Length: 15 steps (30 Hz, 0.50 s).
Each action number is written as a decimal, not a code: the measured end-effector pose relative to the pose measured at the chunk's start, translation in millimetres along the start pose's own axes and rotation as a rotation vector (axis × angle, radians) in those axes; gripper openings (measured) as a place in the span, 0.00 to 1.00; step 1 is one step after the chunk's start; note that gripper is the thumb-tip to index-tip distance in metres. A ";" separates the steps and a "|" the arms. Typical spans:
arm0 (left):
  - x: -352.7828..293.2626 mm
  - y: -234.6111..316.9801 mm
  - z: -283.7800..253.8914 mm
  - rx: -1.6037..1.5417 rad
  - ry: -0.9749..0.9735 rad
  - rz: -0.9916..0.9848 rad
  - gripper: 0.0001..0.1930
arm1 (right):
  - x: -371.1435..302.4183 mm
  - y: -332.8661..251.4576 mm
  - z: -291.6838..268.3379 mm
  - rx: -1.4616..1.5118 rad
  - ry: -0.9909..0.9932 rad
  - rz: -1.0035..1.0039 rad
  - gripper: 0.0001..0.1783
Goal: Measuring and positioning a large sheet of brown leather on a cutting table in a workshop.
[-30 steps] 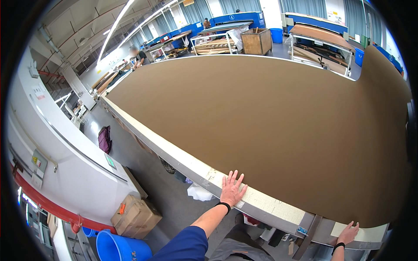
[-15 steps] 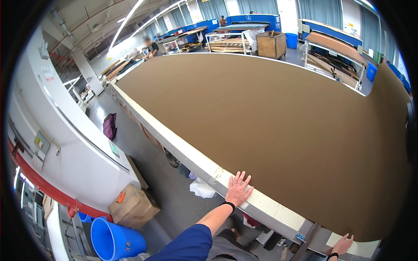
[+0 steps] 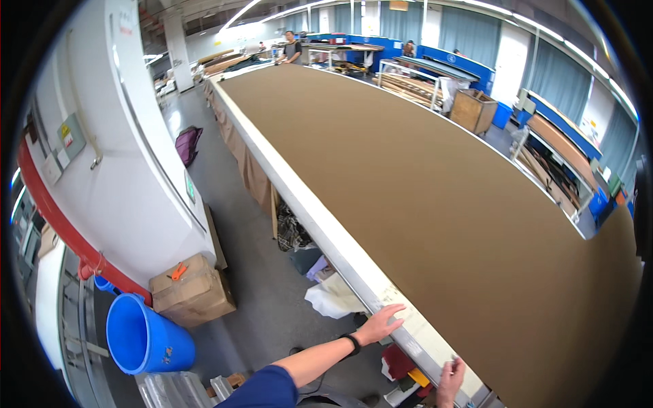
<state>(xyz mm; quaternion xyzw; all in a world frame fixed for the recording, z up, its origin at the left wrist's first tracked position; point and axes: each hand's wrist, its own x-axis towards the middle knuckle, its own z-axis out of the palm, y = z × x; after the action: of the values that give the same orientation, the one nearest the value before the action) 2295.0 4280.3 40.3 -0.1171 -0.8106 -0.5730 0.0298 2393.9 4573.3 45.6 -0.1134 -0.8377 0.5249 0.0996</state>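
Note:
A long sheet of brown fabric (image 3: 381,177) lies spread flat over the long table, its near-left side running beside the table's pale edge (image 3: 299,197). On that edge rests my left hand (image 3: 382,325), fingers stretched out and apart, with a black band on its wrist; nothing is in it. Closer to the table's near end, my right hand (image 3: 450,384) is over the pale edge beside the fabric's border. Its fingers are bent together at the tips. Whatever they may pinch is too small to make out.
Left of the table, a blue bin (image 3: 146,336) and a cardboard box (image 3: 190,289) with an orange tool (image 3: 179,271) stand by the wall. White cloth (image 3: 333,296) and other items lie under the table. A person (image 3: 292,49) stands at the far end. A wooden crate (image 3: 473,111) stands beyond the right side.
My view has swung, and more of the table's left side shows. My right hand has moved from the fabric's near corner toward my left hand, its spread fingers now bent. My left hand stays at the edge.

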 end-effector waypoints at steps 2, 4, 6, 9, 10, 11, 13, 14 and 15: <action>-23.2 -19.0 -60.5 -0.107 0.062 -0.038 0.20 | -1.9 -28.6 55.0 0.023 -0.080 -0.074 0.16; -73.1 -54.8 -129.3 -0.085 0.245 -0.162 0.18 | 1.2 -77.5 107.1 0.062 -0.265 -0.012 0.16; -125.9 -89.5 -196.8 -0.095 0.392 -0.392 0.16 | 1.9 -121.4 155.4 0.117 -0.345 -0.013 0.14; -212.5 -164.0 -282.0 -0.070 0.559 -0.744 0.17 | 13.5 -160.5 221.9 0.140 -0.512 0.119 0.13; -234.2 -175.8 -305.1 -0.066 0.567 -0.769 0.17 | 15.6 -177.8 244.1 0.116 -0.547 0.091 0.12; -249.9 -184.1 -327.1 -0.063 0.561 -0.883 0.18 | 21.6 -179.4 263.8 0.095 -0.586 0.055 0.12; -271.9 -196.3 -361.0 -0.048 0.566 -1.018 0.18 | 26.3 -205.4 307.1 0.124 -0.646 0.034 0.12; -277.4 -202.3 -374.2 -0.152 0.634 -1.055 0.17 | 28.7 -223.2 327.4 0.133 -0.688 0.044 0.12; -276.1 -206.4 -386.3 -0.260 0.703 -1.086 0.16 | 33.8 -231.8 347.2 0.093 -0.724 0.016 0.13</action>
<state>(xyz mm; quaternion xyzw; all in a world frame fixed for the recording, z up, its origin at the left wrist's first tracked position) 2483.6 3810.6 -68.5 0.4999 -0.6208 -0.6037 -0.0151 2242.6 4187.7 107.4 0.0777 -0.7931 0.5693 -0.2023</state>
